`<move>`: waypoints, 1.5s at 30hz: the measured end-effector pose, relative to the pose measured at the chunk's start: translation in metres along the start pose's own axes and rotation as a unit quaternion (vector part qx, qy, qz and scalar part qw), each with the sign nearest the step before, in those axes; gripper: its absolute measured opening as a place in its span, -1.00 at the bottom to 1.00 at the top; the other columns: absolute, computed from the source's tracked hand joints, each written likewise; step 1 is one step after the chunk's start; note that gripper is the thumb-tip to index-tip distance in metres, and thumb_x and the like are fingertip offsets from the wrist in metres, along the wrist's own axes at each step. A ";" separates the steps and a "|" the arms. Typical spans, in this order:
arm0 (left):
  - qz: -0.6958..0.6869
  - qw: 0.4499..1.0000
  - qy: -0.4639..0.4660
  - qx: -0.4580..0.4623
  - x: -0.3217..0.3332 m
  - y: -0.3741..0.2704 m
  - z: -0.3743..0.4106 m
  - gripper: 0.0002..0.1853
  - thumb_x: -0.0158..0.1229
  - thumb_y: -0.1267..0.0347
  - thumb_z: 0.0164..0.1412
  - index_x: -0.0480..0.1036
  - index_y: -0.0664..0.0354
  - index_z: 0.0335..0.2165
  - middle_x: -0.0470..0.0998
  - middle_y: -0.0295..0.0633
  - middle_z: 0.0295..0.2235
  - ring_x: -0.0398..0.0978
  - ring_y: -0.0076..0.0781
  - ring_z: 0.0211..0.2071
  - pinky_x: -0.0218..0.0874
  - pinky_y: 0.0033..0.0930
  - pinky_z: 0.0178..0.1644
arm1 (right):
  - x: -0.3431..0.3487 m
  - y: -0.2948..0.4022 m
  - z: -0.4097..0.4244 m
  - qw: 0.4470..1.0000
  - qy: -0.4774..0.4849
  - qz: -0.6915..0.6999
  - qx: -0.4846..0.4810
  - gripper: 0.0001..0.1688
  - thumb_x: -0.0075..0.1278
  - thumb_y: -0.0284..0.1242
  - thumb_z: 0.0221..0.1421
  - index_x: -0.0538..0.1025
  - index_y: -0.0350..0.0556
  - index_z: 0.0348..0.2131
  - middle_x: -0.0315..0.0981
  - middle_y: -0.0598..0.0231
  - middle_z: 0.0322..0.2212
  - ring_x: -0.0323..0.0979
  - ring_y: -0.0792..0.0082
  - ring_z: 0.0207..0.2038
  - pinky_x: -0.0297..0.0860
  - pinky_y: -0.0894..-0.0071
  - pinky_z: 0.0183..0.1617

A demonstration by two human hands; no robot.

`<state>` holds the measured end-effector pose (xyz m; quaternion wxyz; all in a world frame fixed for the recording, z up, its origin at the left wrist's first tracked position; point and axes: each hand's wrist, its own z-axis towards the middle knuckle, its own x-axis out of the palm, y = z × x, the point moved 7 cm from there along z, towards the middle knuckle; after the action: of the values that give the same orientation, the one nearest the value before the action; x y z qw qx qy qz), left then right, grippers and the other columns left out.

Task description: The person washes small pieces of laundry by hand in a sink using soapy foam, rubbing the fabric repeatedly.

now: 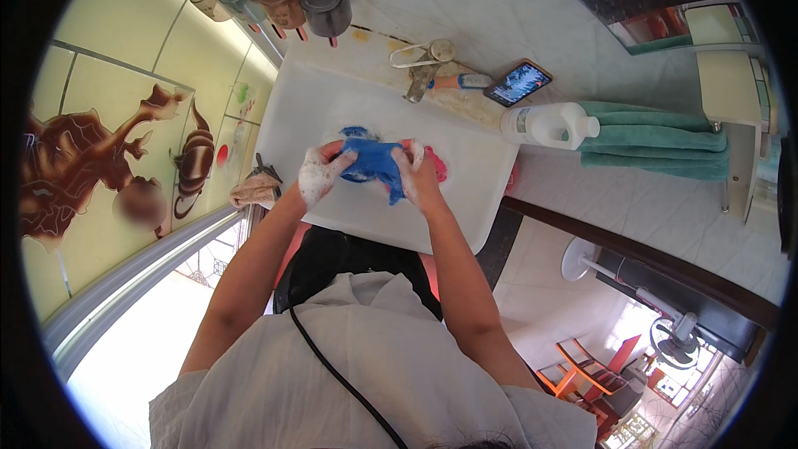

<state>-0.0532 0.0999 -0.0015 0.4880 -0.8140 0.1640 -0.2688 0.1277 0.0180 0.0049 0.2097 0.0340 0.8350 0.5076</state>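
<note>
Both soapy hands grip a wet blue cloth (373, 160) over a white basin (312, 96). Foam coats much of my left hand (321, 173), which pinches the cloth's left edge. At the other edge, my right hand (416, 169) holds the cloth between thumb and fingers, with suds on it too. A corner of the fabric hangs down between the hands. Behind the cloth, more blue fabric (355, 132) lies with foam on the basin floor. A pink-red item (439, 164) sits just right of my right hand, partly hidden by it.
A lever faucet (423, 68), a brush (467, 81) and a lit phone (519, 82) line the basin's back ledge. A white jug (548, 126) stands at its right rim beside green towels (651, 140). Upturned cups (326, 7) hang behind. A tan cloth (256, 188) rests at the left.
</note>
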 end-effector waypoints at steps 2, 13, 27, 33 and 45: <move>0.029 0.999 0.018 -0.031 0.015 -0.015 -0.005 -0.68 0.22 0.33 0.18 0.50 0.36 -0.16 0.56 -0.32 -0.32 0.44 -0.64 -0.29 0.29 -0.53 -0.16 | 0.006 0.008 -0.006 0.997 0.013 0.044 0.067 -0.62 -0.01 -0.27 0.17 0.42 -0.21 -0.15 0.50 0.08 -0.37 0.46 0.32 -0.30 0.34 0.35 -0.19; 0.066 0.996 0.045 -0.036 0.025 -0.009 -0.013 -0.72 0.27 0.36 0.13 0.53 0.31 -0.21 0.57 -0.35 -0.33 0.45 -0.66 -0.30 0.31 -0.55 -0.18 | 0.026 0.046 -0.019 0.987 0.139 0.076 -0.021 -0.69 0.04 -0.33 0.16 0.45 -0.18 -0.18 0.50 0.26 -0.36 0.40 0.52 -0.31 0.33 0.48 -0.18; 0.045 0.996 -0.019 -0.075 0.022 -0.020 -0.020 -0.65 0.25 0.28 0.16 0.48 0.34 -0.18 0.57 -0.28 -0.31 0.48 -0.60 -0.27 0.29 -0.51 -0.13 | 0.017 -0.041 -0.011 0.970 0.094 -0.218 -0.051 -0.61 0.17 -0.38 -0.14 0.47 -0.18 -0.27 0.46 -0.01 -0.33 0.45 -0.01 -0.26 0.36 0.13 -0.19; 0.005 0.998 -0.034 -0.047 0.016 -0.024 -0.022 -0.69 0.22 0.27 0.18 0.50 0.33 -0.23 0.57 -0.30 -0.35 0.46 -0.64 -0.34 0.30 -0.53 -0.20 | -0.002 -0.081 -0.010 0.944 -0.060 -0.304 -0.115 -0.61 0.21 -0.36 -0.19 0.44 -0.21 -0.36 0.40 -0.02 -0.39 0.39 -0.01 -0.21 0.31 0.01 -0.15; -0.082 0.992 -0.085 0.037 -0.006 -0.084 -0.034 -0.74 0.21 0.33 0.18 0.50 0.32 -0.23 0.57 -0.26 -0.33 0.49 -0.55 -0.29 0.31 -0.48 -0.13 | -0.034 -0.046 -0.015 0.990 -0.085 -0.104 -0.046 -0.75 0.10 -0.50 -0.09 0.35 -0.20 -0.40 0.40 0.15 -0.60 0.36 0.31 -0.57 0.32 0.38 -0.41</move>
<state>-0.0780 0.1181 0.0843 0.5061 -0.8260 0.0444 -0.2441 0.1600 -0.0260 -0.0180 0.3330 -0.0193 0.7890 0.5159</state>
